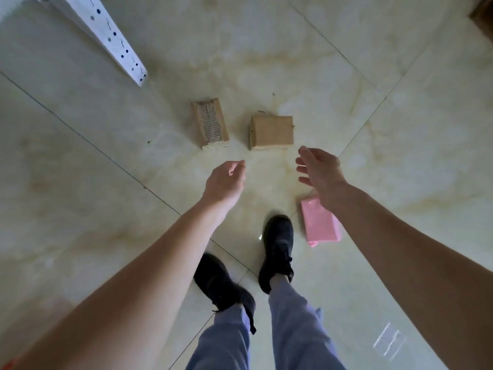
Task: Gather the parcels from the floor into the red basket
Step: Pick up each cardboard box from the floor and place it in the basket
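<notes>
On the tiled floor (80, 182) near the centre of the frame lie two brown cardboard parcels, side by side but apart: a narrow parcel (210, 124) with a striped label on top, and a squarer parcel (272, 132) to its right. A pink parcel (320, 224) lies lower right of centre, partly covered by the right forearm, just beside the right shoe (277, 249). Both hands are empty and above the floor. The left hand (225, 182) has loosely curled fingers; the right hand (318, 170) has fingers spread wide, just below the squarer parcel. A white perforated post (112, 36) occupies the upper left. The red basket is out of frame.
</notes>
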